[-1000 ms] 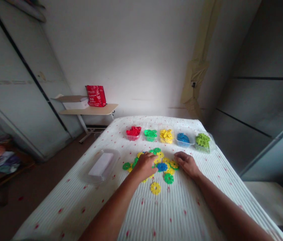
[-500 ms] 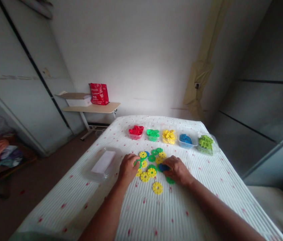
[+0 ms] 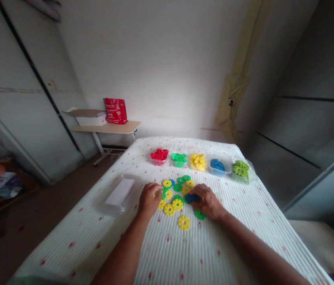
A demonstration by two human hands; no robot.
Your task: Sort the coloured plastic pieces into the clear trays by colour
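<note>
A loose pile of yellow, green and blue plastic snowflake discs lies on the white ribbed cover of the table. My left hand rests at the pile's left edge, fingers curled over a green disc. My right hand sits at the right side, fingers closed on a blue disc. One yellow disc lies apart, nearer to me. Behind the pile stands a row of clear tubs holding red, green, yellow, blue and lime discs.
A clear plastic box with a white sheet in it sits left of my left hand. Beyond the table are a small side table with a red bag, grey cupboards on both sides, and clothes on the floor at left.
My left hand slid from the pile's middle to its left edge. My right hand moved left onto the blue disc and closed on it. Several discs are now uncovered.
</note>
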